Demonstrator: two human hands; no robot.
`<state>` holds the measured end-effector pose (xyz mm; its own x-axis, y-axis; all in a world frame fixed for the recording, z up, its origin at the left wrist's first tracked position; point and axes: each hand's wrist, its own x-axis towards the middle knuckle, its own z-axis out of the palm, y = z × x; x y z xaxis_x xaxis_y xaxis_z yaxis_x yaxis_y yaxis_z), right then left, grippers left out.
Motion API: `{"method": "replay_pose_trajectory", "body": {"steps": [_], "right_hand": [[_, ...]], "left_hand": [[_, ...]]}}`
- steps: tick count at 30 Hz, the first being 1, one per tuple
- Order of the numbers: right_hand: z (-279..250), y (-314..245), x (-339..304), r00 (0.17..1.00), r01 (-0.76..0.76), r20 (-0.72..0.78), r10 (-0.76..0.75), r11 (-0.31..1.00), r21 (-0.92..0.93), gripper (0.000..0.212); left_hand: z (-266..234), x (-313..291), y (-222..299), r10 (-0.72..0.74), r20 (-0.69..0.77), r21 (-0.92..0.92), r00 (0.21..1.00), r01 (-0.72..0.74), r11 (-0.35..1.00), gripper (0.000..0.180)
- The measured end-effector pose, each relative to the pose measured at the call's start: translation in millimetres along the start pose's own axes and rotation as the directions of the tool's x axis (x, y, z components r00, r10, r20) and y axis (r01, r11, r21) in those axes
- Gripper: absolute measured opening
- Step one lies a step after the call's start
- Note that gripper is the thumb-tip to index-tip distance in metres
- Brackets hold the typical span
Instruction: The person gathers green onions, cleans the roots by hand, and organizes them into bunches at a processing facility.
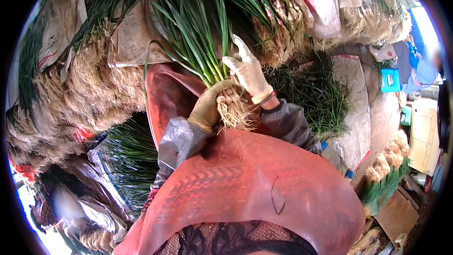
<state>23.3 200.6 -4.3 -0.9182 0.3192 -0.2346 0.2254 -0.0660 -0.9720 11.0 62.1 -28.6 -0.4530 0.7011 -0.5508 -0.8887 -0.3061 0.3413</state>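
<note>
Both my hands wear pale, soiled gloves. My left hand (pixel 210 106) is wrapped round the lower stems of a bunch of what looks like green garlic (pixel 205 68), held over my lap. Its long flat leaves point up and away from me, and its pale stringy roots (pixel 235 113) hang toward me on the right of that hand. Just right of the stems is my right hand (pixel 248 72), with thumb and forefinger stretched out and apart beside the leaves. It grips nothing that I can see.
A reddish apron (pixel 255 174) covers my lap. Rooted bundles (pixel 89 80) are heaped at the left and far side, partly under sacks (pixel 134 33). Loose green leaves (pixel 316 99) lie to the right. Farther right are another person (pixel 422 68) and tied bundles (pixel 389 158).
</note>
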Motion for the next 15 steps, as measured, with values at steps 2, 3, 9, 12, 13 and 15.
{"method": "replay_pose_trajectory", "body": {"steps": [2, 3, 9, 12, 13, 15], "right_hand": [[1.9, 16.8, -4.5, 0.947, 0.308, 0.049, -0.317, 0.854, -0.419, 0.068], [-0.5, 22.3, -8.6, 0.881, 0.438, 0.119, -0.457, 0.695, -0.571, 0.070], [-18.0, 36.5, 20.7, 0.991, -0.018, 0.135, 0.014, 1.000, 0.026, 0.047], [-28.9, 52.1, 37.1, 0.932, -0.255, 0.348, 0.097, 0.860, 0.443, 0.031], [-25.9, 45.0, 36.8, 0.966, 0.026, 0.247, -0.076, 0.980, 0.199, 0.025], [-24.4, 41.6, 39.6, 0.960, -0.163, 0.265, 0.088, 0.948, 0.274, 0.024]], "left_hand": [[6.2, -9.9, -0.5, 0.028, -0.066, -0.136, 0.997, -0.037, 0.990, 0.015], [-1.0, -6.0, 1.0, 0.092, 0.018, -0.018, 0.996, -0.092, 0.996, 0.016], [11.4, -6.1, 2.8, -0.067, 0.099, -0.175, 0.993, 0.083, 0.981, 0.017], [0.1, -3.3, 2.6, -0.093, 0.236, -0.150, 0.967, 0.131, 0.980, 0.020], [-6.1, 2.2, -0.9, -0.081, 0.227, -0.141, 0.971, 0.115, 0.983, 0.021], [-8.5, 4.9, -3.1, -0.049, 0.211, -0.121, 0.976, 0.076, 0.990, 0.023]]}}
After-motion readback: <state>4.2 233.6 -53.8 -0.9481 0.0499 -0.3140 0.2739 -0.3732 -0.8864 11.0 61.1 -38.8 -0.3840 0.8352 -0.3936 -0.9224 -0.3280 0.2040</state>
